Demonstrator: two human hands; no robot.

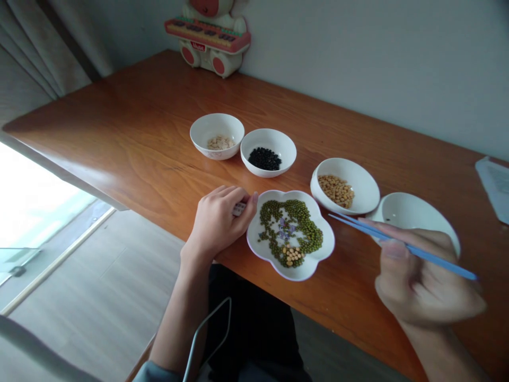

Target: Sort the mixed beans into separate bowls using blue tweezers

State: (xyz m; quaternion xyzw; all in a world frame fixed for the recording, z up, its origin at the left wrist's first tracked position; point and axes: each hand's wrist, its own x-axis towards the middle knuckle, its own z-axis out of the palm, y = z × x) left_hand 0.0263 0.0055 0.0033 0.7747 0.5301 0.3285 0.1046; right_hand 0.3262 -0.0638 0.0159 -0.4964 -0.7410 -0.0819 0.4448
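My right hand (425, 276) grips a pair of blue chopsticks (433, 257), their tips pointing left over the table between two bowls. No bean shows at the tips. On a flower-shaped white dish (326, 249) lie many green mung beans (310, 233), with a small cluster of pale yellow beans (293, 255) at the near side. My left hand (220, 217) rests on the table against the dish's left side, its fingers curled round a small white printed thing (238, 208), mostly hidden. Just beyond the dish, one white bowl (363, 185) holds tan soybeans (336, 191).
A white bowl of black beans (265, 159) and a white bowl of pale flat seeds (220, 142) stand farther back. Another white bowl (413, 207) is partly behind my right hand. A toy keyboard figure (210, 40) stands by the wall. The wooden table's (119, 122) front edge runs near my lap.
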